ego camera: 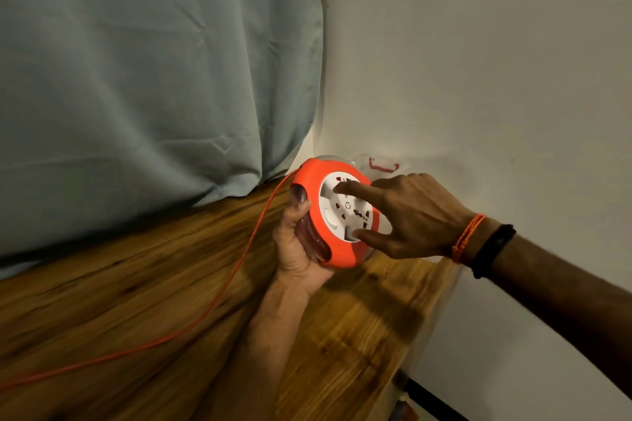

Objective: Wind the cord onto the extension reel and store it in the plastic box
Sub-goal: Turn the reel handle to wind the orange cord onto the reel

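An orange extension reel with a white socket face is held up above a wooden table. My left hand grips it from below and behind, thumb on its left rim. My right hand reaches in from the right; its index finger and thumb press on the white socket disc. An orange cord runs from the reel's left side down across the table to the lower left edge of view. Behind the reel, against the wall, stands a clear plastic box with red clips, mostly hidden by the reel and my right hand.
The wooden table fills the lower left; its right edge drops off beside a white wall. A grey-green curtain hangs behind the table on the left.
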`<action>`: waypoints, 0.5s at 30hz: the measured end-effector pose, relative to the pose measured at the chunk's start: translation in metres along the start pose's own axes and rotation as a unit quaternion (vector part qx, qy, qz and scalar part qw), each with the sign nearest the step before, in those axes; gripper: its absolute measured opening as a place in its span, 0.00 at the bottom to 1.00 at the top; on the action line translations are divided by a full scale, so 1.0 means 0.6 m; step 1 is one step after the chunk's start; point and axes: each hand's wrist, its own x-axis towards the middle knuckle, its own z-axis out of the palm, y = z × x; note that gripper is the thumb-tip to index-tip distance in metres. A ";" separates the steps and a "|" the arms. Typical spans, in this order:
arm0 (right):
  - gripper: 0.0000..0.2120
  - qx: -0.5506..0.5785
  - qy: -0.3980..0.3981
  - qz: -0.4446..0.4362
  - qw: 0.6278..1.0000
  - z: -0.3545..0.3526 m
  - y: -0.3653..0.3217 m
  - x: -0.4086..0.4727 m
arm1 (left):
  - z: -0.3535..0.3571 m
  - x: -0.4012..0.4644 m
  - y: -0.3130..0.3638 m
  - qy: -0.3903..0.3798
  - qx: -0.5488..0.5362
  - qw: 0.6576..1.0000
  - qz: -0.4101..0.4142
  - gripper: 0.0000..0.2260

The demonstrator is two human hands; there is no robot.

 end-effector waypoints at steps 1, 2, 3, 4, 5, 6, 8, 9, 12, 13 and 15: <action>0.33 0.000 -0.004 -0.016 1.000 0.001 0.002 0.002 | -0.002 -0.001 0.000 -0.001 0.004 1.000 -0.005 0.49; 0.33 -0.004 -0.009 -0.029 1.000 0.002 0.004 0.004 | -0.004 -0.001 0.000 -0.005 0.006 1.000 -0.007 0.49; 0.33 -0.011 -0.010 -0.042 0.999 0.005 0.007 0.006 | -0.004 -0.001 -0.001 -0.012 0.007 1.000 -0.007 0.48; 0.32 -0.019 -0.012 -0.053 0.998 0.007 0.008 0.009 | -0.001 -0.001 -0.001 -0.016 0.007 1.000 -0.005 0.48; 0.32 -0.029 -0.013 -0.062 0.998 0.010 0.011 0.013 | 0.001 -0.001 -0.001 -0.019 0.006 1.000 -0.003 0.48; 0.31 -0.039 -0.013 -0.069 0.997 0.012 0.013 0.017 | 0.003 -0.001 -0.002 -0.022 0.002 1.000 -0.002 0.48; 0.30 -0.054 -0.015 -0.073 0.996 0.013 0.015 0.022 | 0.007 -0.001 -0.003 -0.028 -0.006 1.000 0.001 0.48; 0.30 -0.055 -0.015 -0.063 0.996 0.010 0.015 0.023 | 0.007 -0.001 -0.003 -0.029 -0.009 1.000 0.003 0.47; 0.29 0.071 0.010 0.058 0.996 0.008 -0.015 0.021 | 0.007 0.001 -0.001 -0.025 -0.019 0.999 0.016 0.45; 0.27 0.138 0.040 0.138 0.980 0.016 -0.029 0.021 | 0.008 0.001 0.000 -0.022 -0.020 0.999 0.018 0.44; 0.20 0.243 0.036 0.320 0.915 0.038 -0.042 0.029 | 0.008 0.001 -0.004 -0.003 -0.012 1.000 0.012 0.40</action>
